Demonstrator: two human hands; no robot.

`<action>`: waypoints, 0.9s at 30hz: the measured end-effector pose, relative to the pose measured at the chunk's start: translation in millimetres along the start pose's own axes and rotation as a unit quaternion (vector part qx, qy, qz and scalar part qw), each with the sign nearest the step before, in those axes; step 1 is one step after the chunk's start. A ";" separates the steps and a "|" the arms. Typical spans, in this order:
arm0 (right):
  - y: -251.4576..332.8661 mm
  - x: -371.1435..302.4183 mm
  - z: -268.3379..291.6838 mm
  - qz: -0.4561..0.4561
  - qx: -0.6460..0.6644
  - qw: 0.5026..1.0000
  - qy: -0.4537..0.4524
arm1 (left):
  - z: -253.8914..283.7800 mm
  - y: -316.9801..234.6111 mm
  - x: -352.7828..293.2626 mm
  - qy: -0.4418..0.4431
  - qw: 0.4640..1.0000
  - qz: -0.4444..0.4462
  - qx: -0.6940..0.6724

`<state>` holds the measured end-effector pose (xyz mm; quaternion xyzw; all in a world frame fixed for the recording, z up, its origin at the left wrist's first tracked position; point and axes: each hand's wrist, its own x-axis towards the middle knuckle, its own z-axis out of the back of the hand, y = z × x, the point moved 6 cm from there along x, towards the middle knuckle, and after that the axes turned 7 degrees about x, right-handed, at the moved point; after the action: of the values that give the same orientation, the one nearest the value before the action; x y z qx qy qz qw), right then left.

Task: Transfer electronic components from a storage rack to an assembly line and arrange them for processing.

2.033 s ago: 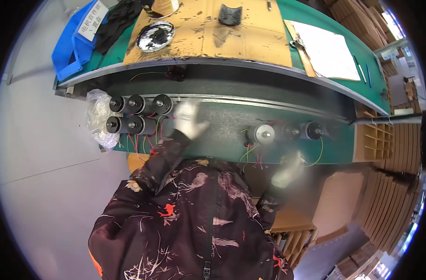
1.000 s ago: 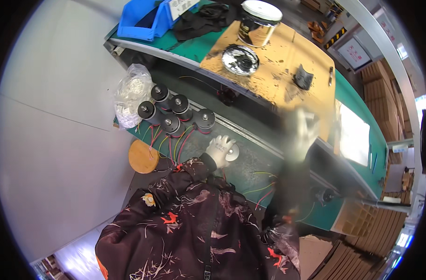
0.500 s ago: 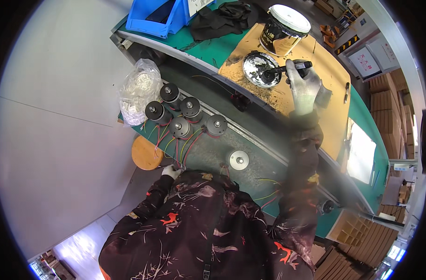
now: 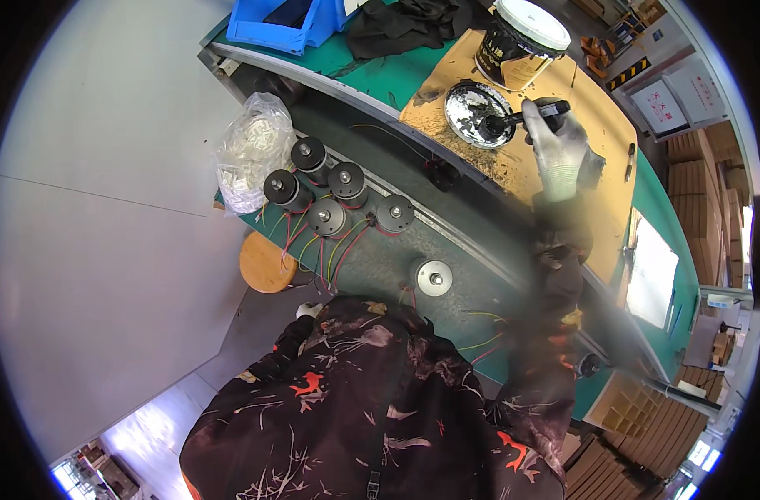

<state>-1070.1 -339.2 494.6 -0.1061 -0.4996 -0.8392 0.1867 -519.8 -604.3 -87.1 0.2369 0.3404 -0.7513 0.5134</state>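
My gloved right hand (image 4: 559, 152) is closed around a black-handled brush (image 4: 520, 119). The brush's dark head rests in a round dish (image 4: 452, 103) smeared with black and white, seemingly paint. Only a small part of my gloved left hand (image 4: 310, 310) shows at the bench's near edge, with its fingers hidden by my jacket. Close to it, red and yellow-green wires trail from several dark-topped cylindrical motors (image 4: 326, 217) standing on the green bench. Apart from that group stands a motor with a silver top (image 4: 434, 278), between my two arms.
Beyond the dish stands a black bucket with a white lid (image 4: 534, 23), on a stained tan board (image 4: 600, 167). A clear plastic bag (image 4: 253, 154) lies left of the motors. Farther off are a blue bin (image 4: 273, 33) and a dark cloth (image 4: 405, 27). A round wooden stool (image 4: 267, 262) is at left.
The whole view has shifted slightly, moving the bench things rightward in the picture. My left hand has become more hidden behind my jacket. The brush stays in the dish, held by my right hand.
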 end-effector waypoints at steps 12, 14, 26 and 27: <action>6.5 -0.6 6.9 0.024 0.008 1.000 -0.007 | -12.0 32.1 4.5 0.027 0.997 0.065 -0.009; 8.2 -1.1 5.3 0.030 0.000 1.000 0.002 | -16.9 33.2 1.6 0.057 0.994 0.076 -0.048; 17.8 -0.1 8.2 0.030 -0.026 0.999 0.000 | -11.5 24.5 -2.7 0.024 0.999 0.023 -0.020; 19.5 0.4 16.4 0.030 -0.031 0.999 -0.006 | -12.1 19.6 2.5 0.027 0.999 0.016 -0.017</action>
<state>-1062.4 -333.3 518.1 -0.1319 -0.4708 -0.8479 0.2048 -502.4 -601.4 -102.0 0.2537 0.3629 -0.7305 0.5199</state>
